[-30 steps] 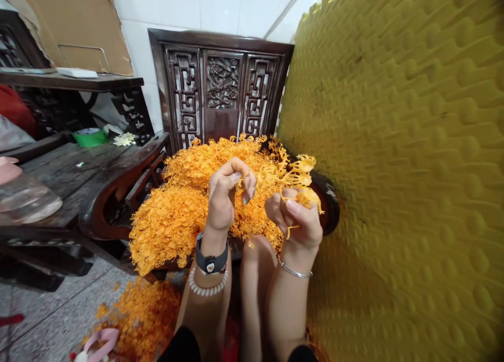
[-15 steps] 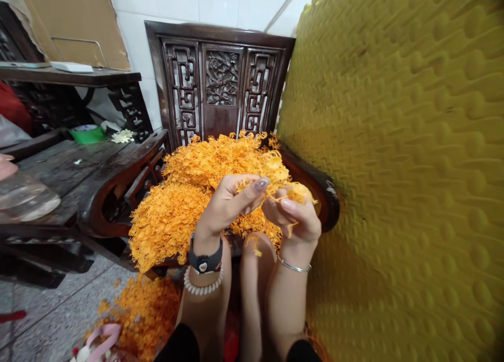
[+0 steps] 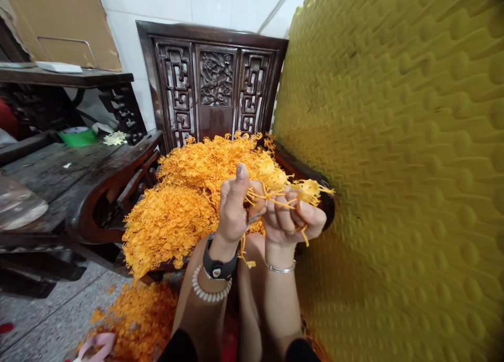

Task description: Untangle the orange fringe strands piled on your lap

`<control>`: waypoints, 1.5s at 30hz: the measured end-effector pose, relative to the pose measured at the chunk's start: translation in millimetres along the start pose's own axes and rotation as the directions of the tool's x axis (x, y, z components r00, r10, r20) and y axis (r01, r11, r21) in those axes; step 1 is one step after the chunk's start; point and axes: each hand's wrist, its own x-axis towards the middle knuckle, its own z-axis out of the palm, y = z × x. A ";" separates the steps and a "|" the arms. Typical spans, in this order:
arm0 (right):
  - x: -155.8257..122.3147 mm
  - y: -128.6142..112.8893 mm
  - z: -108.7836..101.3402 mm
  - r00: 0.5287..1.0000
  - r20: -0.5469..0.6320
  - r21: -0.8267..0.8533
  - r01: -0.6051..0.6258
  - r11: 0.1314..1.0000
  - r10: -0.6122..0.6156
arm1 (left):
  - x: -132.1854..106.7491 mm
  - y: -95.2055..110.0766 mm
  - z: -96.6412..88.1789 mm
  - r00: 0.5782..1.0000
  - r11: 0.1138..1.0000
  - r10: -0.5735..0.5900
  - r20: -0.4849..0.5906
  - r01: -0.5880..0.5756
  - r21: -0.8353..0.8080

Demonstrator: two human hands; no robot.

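Observation:
My left hand (image 3: 234, 207) and my right hand (image 3: 291, 217) are pressed together in front of me, both closed on a small bunch of orange plastic flower sprigs (image 3: 281, 186) that sticks out to the right above my right fingers. Behind my hands a big heap of the same orange sprigs (image 3: 189, 204) covers the seat of a dark carved wooden chair (image 3: 214, 78). My left wrist wears a black watch and a white bead bracelet; my right wrist wears a thin silver bangle.
A tall yellow dimpled foam sheet (image 3: 394, 167) fills the right side. More orange sprigs (image 3: 137, 312) lie spilled on the speckled floor. A dark wooden bench (image 3: 59, 178) stands to the left, with a green tape roll (image 3: 77, 136) and clear plastic on it.
My hands have come together from apart. The left thumb, first curled, now points up, and the bunch of sprigs has been drawn tighter between both hands.

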 end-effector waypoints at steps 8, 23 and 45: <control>-3.5 -2.6 -1.9 0.999 0.037 0.049 -0.013 0.999 0.011 | 0.8 4.8 5.5 0.993 0.990 -0.104 0.062 0.109 -0.091; -9.4 -5.9 7.2 0.973 -0.208 -0.133 0.070 0.989 -0.097 | 0.1 -1.7 8.1 0.995 0.996 0.056 -0.085 -0.050 0.074; -11.5 -26.5 -6.2 0.975 0.066 0.001 -0.212 0.977 0.211 | 16.2 12.5 -21.3 0.990 0.993 -0.122 -0.064 0.121 -0.019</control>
